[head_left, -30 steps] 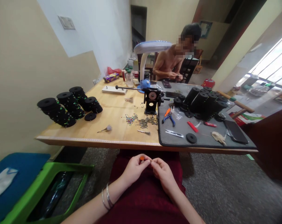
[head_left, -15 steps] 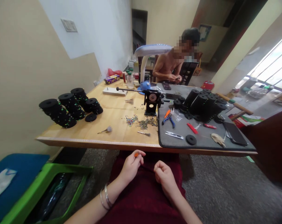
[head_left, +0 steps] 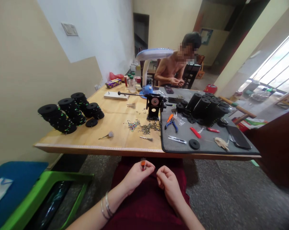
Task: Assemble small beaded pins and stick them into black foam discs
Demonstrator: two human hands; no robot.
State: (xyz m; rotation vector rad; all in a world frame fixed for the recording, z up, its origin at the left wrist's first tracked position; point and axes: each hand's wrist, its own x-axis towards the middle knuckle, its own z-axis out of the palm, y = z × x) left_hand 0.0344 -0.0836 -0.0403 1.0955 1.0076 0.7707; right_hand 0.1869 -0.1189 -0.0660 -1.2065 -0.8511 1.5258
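My left hand (head_left: 137, 175) pinches a small orange piece (head_left: 143, 163) between thumb and fingertips, above my dark red lap (head_left: 146, 204). My right hand (head_left: 168, 182) is close beside it, fingers curled, with nothing visible in them. Both hands are below the front edge of the wooden table (head_left: 99, 147) and touch nothing on it. Small metal and coloured pieces (head_left: 139, 126) lie scattered on the tabletop. Stacks of black spools (head_left: 57, 118) stand at the left. A hand-cranked winding device (head_left: 154, 105) stands at the table's far middle.
A grey mat (head_left: 182, 147) at the right holds pliers, snips, black spools and a phone. A co-worker (head_left: 168, 72) sits across the table working with both hands. A desk lamp (head_left: 154, 54) stands behind the winder. A green-framed stool (head_left: 39, 188) is at my lower left.
My hands, fingertips together a second ago, have parted slightly. The orange piece stays in my left hand, now standing more upright. The view has tilted slightly.
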